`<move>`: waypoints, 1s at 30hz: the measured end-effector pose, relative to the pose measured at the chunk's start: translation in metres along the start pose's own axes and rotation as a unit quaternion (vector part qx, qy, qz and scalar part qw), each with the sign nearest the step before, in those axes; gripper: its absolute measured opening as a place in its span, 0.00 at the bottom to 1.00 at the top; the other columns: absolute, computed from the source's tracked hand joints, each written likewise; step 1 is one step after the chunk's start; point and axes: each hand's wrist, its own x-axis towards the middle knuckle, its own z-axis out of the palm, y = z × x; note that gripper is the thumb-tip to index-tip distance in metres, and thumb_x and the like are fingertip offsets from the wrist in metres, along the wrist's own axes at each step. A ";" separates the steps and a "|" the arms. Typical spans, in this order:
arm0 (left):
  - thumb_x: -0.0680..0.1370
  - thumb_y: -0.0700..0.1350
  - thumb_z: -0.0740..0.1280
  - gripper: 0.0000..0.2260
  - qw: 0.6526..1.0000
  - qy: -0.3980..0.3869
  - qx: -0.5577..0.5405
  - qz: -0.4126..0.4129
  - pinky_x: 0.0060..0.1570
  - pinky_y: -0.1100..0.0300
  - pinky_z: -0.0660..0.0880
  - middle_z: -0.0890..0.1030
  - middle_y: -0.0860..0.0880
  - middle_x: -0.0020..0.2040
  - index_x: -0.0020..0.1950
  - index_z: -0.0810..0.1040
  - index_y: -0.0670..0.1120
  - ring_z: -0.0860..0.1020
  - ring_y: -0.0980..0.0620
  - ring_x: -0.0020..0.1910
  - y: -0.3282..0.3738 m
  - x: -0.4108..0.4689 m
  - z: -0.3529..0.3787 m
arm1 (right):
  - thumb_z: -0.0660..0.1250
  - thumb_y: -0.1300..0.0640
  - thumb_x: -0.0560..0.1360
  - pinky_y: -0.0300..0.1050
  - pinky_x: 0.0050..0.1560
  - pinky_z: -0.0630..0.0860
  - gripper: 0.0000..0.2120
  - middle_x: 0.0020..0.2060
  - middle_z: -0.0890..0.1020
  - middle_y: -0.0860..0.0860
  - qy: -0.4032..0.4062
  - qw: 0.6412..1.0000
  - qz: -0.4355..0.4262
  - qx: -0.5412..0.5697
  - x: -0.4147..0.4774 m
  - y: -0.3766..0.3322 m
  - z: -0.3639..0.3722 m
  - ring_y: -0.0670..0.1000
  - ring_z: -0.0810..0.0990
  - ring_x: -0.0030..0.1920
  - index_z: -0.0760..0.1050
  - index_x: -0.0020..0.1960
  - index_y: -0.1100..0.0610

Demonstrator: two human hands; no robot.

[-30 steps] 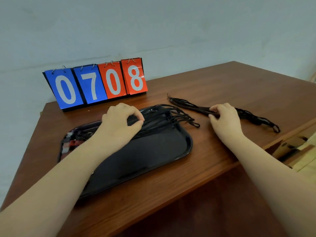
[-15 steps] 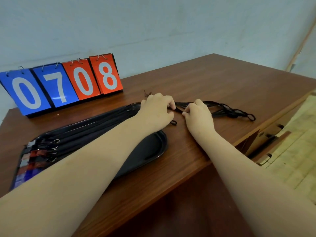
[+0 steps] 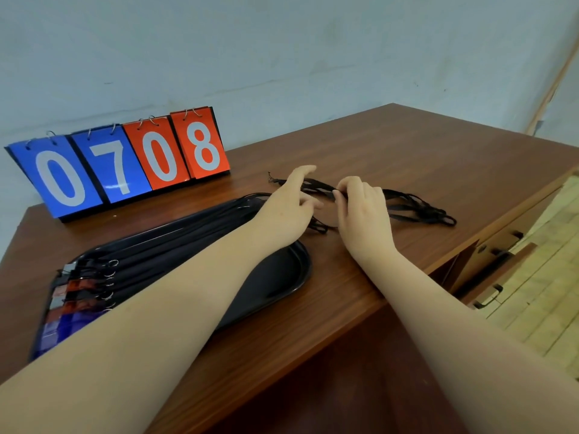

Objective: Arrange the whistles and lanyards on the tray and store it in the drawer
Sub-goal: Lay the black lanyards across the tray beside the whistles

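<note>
Near the centre of the frame, just past the far right corner of the tray, both hands meet over a loose bundle of black cord lanyards (image 3: 416, 211) that lies on the brown wooden desk (image 3: 407, 151). The right hand (image 3: 363, 211) has its fingers curled down, and its grip is narrow, pinching several cords of the bundle at the fingertips. The left hand (image 3: 288, 208) reaches across from the tray side with its index finger stretched out straight over the cords and the other fingers loosely bent. The cords run behind this hand, so I cannot tell whether its grip has closed on them. The bundle's knotted end pokes out left of the left hand, and its looped end trails off to the right of the right hand, well short of the desk edge.

A glossy black rectangular plastic tray (image 3: 282, 277) sits in the middle left, partly covered by the left forearm. A row of black lanyards (image 3: 175, 245) lies lengthwise along it, side by side. Their metal rings and coloured whistles (image 3: 72, 296) (red, grey and blue ones can be made out) are lined up at the tray's lower left end.

At the upper left stands a flip scoreboard with blue and orange cards reading 0708 (image 3: 125, 161), against the pale wall. Wooden drawer fronts with black handles (image 3: 501, 242) show at the right edge, below the desk top.
</note>
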 end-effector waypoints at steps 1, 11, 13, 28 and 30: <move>0.83 0.40 0.60 0.25 0.998 -0.016 -0.055 -0.009 0.48 0.70 0.72 0.83 0.58 0.52 0.77 0.58 0.57 0.80 0.61 0.53 0.004 0.000 0.001 | 0.63 0.62 0.80 0.52 0.43 0.72 0.03 0.36 0.77 0.52 0.004 1.000 -0.023 0.004 -0.001 -0.001 0.000 0.54 0.75 0.35 0.73 0.48 0.60; 0.80 0.39 0.65 0.20 0.961 0.023 -0.272 -0.040 0.55 0.59 0.78 0.77 0.59 0.59 0.70 0.70 0.55 0.78 0.58 0.58 0.012 0.010 -0.008 | 0.64 0.59 0.80 0.37 0.37 0.67 0.03 0.40 0.78 0.50 -0.005 0.999 -0.040 0.030 -0.005 0.001 0.000 0.49 0.75 0.38 0.74 0.49 0.59; 0.80 0.39 0.66 0.21 0.958 0.030 -0.281 -0.045 0.57 0.57 0.79 0.76 0.61 0.59 0.71 0.70 0.55 0.78 0.57 0.60 0.007 0.012 -0.010 | 0.64 0.59 0.79 0.37 0.37 0.66 0.03 0.39 0.76 0.49 -0.005 0.999 -0.024 0.031 -0.005 0.000 -0.001 0.47 0.73 0.38 0.73 0.48 0.59; 0.77 0.39 0.66 0.27 0.983 -0.049 -0.158 -0.073 0.56 0.55 0.77 0.81 0.51 0.55 0.73 0.67 0.58 0.79 0.56 0.54 0.004 0.008 0.006 | 0.62 0.56 0.79 0.43 0.33 0.73 0.08 0.38 0.78 0.46 -0.060 0.993 0.069 0.081 -0.004 0.003 -0.006 0.45 0.75 0.33 0.71 0.58 0.55; 0.78 0.39 0.66 0.26 0.986 -0.056 -0.140 -0.076 0.56 0.54 0.78 0.81 0.51 0.55 0.73 0.68 0.56 0.79 0.54 0.54 0.004 0.008 0.009 | 0.60 0.56 0.80 0.42 0.32 0.71 0.07 0.37 0.78 0.45 -0.047 0.994 0.075 0.060 -0.003 0.006 -0.006 0.45 0.75 0.33 0.72 0.57 0.55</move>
